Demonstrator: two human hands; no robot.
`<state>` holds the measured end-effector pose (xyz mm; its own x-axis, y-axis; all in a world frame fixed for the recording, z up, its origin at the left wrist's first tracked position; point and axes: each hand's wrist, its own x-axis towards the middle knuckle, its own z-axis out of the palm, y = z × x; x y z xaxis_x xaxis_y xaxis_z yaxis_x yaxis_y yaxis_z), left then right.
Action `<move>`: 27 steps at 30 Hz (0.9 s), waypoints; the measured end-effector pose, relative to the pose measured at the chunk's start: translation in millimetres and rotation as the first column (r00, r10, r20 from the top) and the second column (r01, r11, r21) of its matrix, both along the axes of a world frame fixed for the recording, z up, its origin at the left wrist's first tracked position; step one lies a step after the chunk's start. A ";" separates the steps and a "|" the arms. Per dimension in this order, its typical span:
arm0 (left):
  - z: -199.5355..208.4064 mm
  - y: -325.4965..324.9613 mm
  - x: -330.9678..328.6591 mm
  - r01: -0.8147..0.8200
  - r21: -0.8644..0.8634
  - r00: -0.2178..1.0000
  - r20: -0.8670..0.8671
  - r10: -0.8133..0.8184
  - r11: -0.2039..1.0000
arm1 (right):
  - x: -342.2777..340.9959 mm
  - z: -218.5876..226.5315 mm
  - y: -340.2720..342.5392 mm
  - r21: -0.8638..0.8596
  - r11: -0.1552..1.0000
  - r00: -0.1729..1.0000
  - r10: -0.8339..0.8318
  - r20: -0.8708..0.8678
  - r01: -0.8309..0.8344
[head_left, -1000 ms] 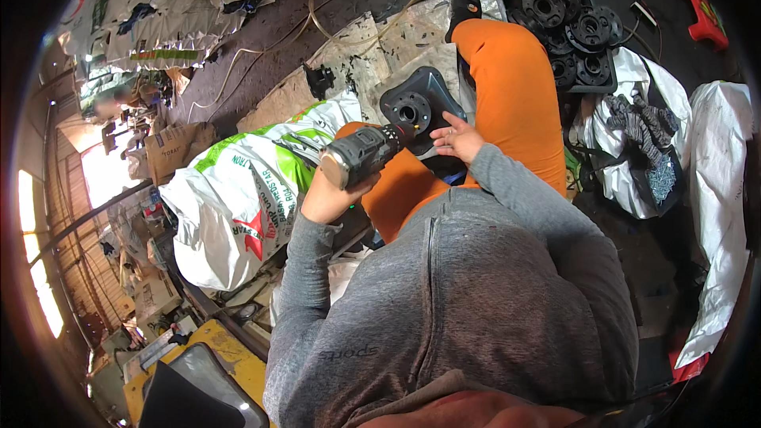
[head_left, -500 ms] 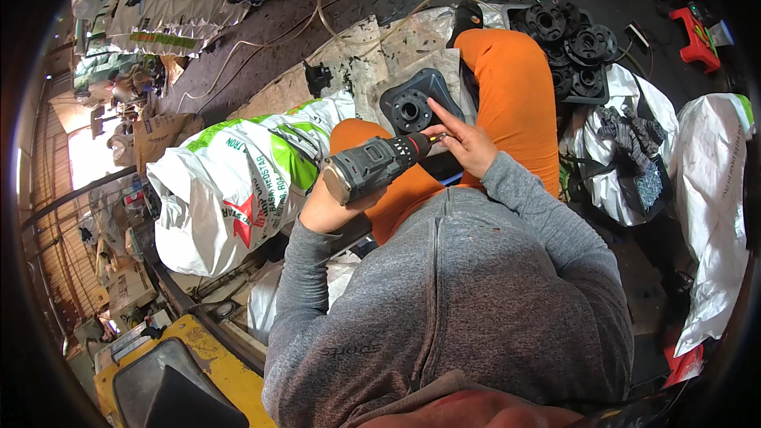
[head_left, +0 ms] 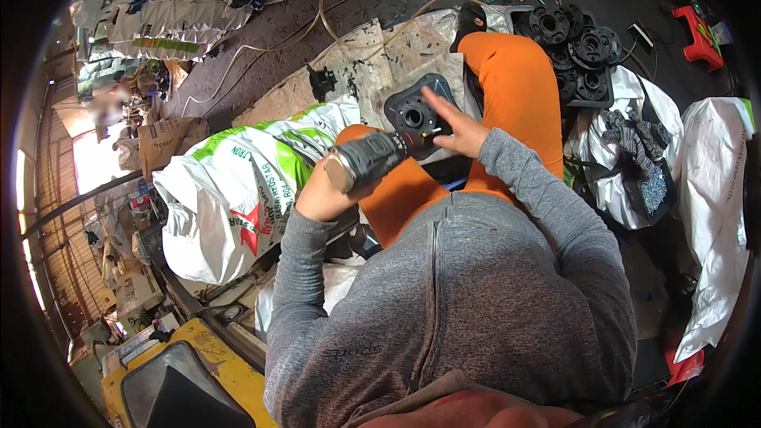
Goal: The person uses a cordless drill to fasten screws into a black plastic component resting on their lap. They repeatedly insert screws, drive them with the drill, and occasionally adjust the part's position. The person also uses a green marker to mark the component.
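Note:
My left hand point(head_left: 323, 195) is wrapped round the grip of a grey and black cordless drill point(head_left: 366, 162), whose nose points right and away from me. In front of the drill's tip, my right hand point(head_left: 464, 133) has its fingers spread; the index finger stretches over a black plastic part. That part has a round collar point(head_left: 413, 116) with holes and a center opening, on a squarish base plate point(head_left: 433, 87). It lies between my legs, just beyond the drill's chuck. Whether the bit touches it is hidden by the chuck and my thumb.
A dark crate point(head_left: 594, 101) piled with similar black round parts point(head_left: 588, 46) stands right of my leg. Nearer are grey gloves point(head_left: 626, 136) and loose screws point(head_left: 655, 190) in an open bag. A full white-green sack point(head_left: 210, 218) lies left. A hose point(head_left: 319, 22) crosses the floor; a red stool point(head_left: 699, 41) stands far right.
The drill has tilted and its tip has moved slightly right and down toward the black part. My right hand's fingers have spread away from the bit. The view has shifted slightly.

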<state>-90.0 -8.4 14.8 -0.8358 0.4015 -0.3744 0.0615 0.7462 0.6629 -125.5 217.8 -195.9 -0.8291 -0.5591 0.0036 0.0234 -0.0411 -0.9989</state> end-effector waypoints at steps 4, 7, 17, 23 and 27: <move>-28.2 -10.3 -29.0 -0.222 0.029 0.973 0.072 0.220 0.975 | -9.2 -38.6 -26.0 0.302 0.854 0.824 -0.502 0.263 0.423; -40.0 -4.9 -51.5 -0.273 -0.117 0.948 0.137 0.288 0.955 | -22.4 -62.8 -49.7 0.343 0.850 0.762 -0.516 0.392 0.399; -79.9 -11.8 -75.6 -0.161 -0.347 0.951 0.197 0.239 0.924 | -28.0 -65.3 -56.5 0.349 0.885 0.844 -0.423 0.329 0.308; -80.4 -10.5 -84.1 -0.157 -0.199 0.960 0.198 0.197 0.967 | -46.1 52.7 -44.9 -0.332 0.771 0.708 -0.633 -0.311 0.543; -85.3 -11.2 -89.4 0.269 -0.272 0.924 -0.197 -0.327 0.924 | -47.5 95.5 -82.2 -0.139 0.873 0.616 -0.434 -0.658 0.467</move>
<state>-179.3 -19.6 -70.5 -0.7661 0.5698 -0.2975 0.4367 0.8010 0.4095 -173.0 135.5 -100.5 -0.7693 -0.1293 0.6257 -0.6388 0.1748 -0.7493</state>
